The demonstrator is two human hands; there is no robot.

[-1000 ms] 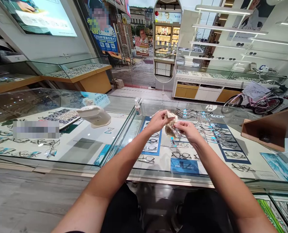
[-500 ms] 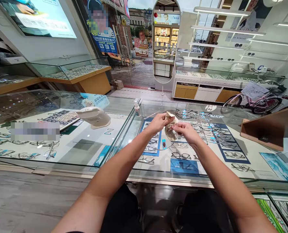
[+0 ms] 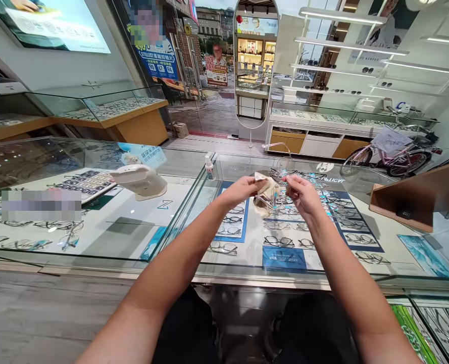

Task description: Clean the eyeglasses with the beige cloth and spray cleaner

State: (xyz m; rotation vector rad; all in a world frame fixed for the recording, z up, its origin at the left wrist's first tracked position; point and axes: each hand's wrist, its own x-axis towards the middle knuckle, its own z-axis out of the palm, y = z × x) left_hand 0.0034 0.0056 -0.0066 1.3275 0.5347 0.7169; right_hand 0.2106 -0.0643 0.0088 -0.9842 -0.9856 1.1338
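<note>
A crumpled cream cloth [image 3: 265, 194] hangs from my left hand [image 3: 243, 190], whose fingers pinch its left side above the glass display case. Just right of the cloth, my right hand [image 3: 300, 193] has its fingers closed on thin-framed glasses [image 3: 279, 146]; a slender pale part of them rises up and left from the fingertips. The lenses are hard to make out against the case. Rows of eyeglasses [image 3: 279, 241] lie beneath the glass top, under both hands.
Left of the hands, a small spray bottle [image 3: 209, 168] and a white device [image 3: 141, 182] stand on the counter. A keyboard-like tray [image 3: 90, 183] lies farther left. A brown wooden stand [image 3: 402, 197] is at the right.
My right hand has moved slightly right, away from the cloth, and turned upward. The thin frame part has swung up. The view has shifted a little to the right.
</note>
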